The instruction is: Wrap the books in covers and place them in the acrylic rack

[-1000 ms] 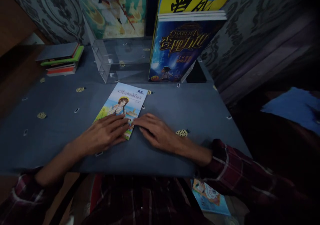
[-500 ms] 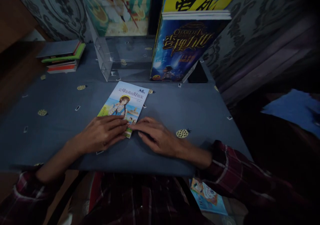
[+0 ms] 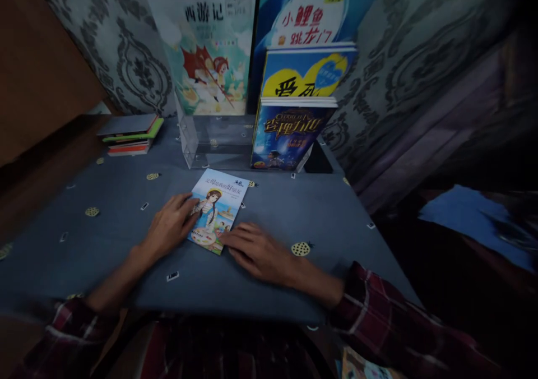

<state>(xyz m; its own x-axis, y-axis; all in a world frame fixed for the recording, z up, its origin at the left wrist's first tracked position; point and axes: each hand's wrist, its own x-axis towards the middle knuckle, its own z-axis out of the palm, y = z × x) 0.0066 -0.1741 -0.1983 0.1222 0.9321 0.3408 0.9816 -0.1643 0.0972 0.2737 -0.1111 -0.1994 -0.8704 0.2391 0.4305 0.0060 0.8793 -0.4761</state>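
Observation:
A small closed book lies face up on the table, slightly turned. Its cover shows a figure with long braids against a blue sea scene. My left hand rests at the book's left edge, its stretched fingertips lying on the cover. At the lower right edge, my right hand touches the book with its fingers extended, palm down. Neither hand is wrapped around the book. The thumbs are mostly hidden.
A clear acrylic stand behind the book holds several upright books, with a blue fantasy book in front. A stack of books sits at the back left. A dark flat object lies beside the stand. Patterned cloth covers the table.
My view has tilted up, showing more of the upright books. My left hand has slid off the cover's lower part to the left edge, uncovering the picture. My right hand stays at the lower right edge.

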